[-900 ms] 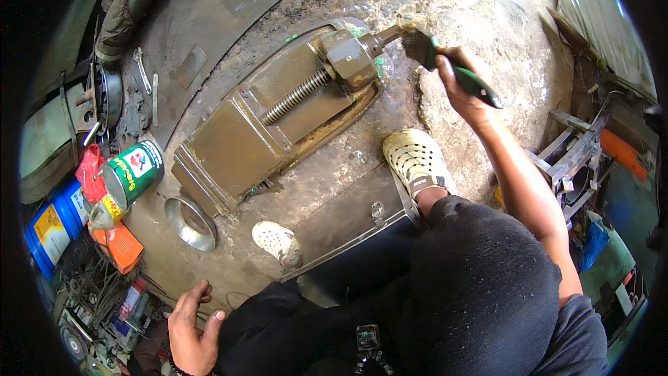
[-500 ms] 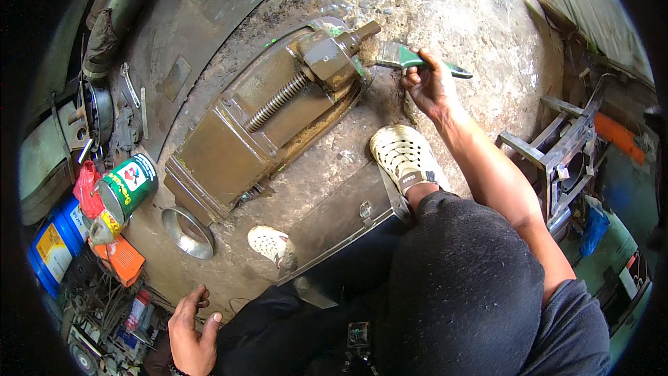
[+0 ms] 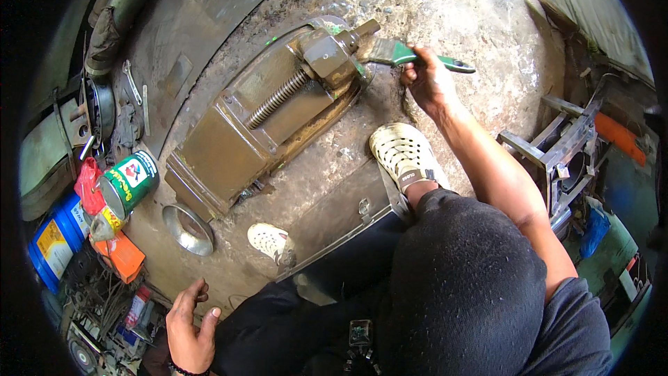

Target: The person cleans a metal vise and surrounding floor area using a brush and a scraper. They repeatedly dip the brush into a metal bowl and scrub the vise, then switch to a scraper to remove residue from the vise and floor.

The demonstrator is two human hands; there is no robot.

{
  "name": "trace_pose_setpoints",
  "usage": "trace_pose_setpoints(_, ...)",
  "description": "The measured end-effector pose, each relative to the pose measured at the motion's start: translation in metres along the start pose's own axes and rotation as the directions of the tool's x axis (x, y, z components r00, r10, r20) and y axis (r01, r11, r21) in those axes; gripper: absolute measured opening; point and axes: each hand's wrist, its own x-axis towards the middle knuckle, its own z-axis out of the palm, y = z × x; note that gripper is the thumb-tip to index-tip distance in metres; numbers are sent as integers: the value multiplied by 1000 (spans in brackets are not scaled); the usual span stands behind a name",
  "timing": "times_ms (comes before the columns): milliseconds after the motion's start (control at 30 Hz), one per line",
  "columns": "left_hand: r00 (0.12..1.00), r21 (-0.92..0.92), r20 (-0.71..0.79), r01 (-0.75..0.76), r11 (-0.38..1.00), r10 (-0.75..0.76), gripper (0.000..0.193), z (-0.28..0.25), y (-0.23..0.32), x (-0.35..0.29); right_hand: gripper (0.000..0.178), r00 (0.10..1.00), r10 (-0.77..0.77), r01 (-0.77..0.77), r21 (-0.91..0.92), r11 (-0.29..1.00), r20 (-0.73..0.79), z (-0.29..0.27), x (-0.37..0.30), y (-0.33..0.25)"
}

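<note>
A paintbrush with a green handle is gripped in my right hand. Its bristles touch or lie very close to the far right end of a heavy brown metal vise, by the short protruding shaft. A bare screw thread runs along the vise's middle. The brown surface looks wet and glossy. My left hand hovers at the lower left with fingers apart and holds nothing. Nearest to it is a shiny metal ring or bowl on the floor.
A green paint can, a blue bucket and an orange box stand at the left. Wrenches lie behind them. A metal box sits by my shoes. At right is a metal frame.
My right hand and the brush have shifted very slightly at the vise's end, the brush turning a little. The left hand has risen a little; the vise stays in place.
</note>
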Motion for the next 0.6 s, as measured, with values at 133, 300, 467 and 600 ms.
trace_pose_setpoints(133,1000,-11,-8,4,1000,-4,50,2,-1,-1,18,992,-58,49,-79,996,-109,8,-6,-3)
trace_pose_setpoints(300,1000,14,1,-16,1000,16,50,1,-3,0,17,997,46,-55,-129,990,-69,11,-4,-3)
trace_pose_setpoints(467,1000,2,10,1,1000,-1,49,1,-3,1,20,999,-44,40,-146,989,-24,10,2,-5)
trace_pose_setpoints(600,1000,3,13,12,1000,-12,48,1,-2,3,17,990,70,-85,-125,988,-120,11,1,-7)
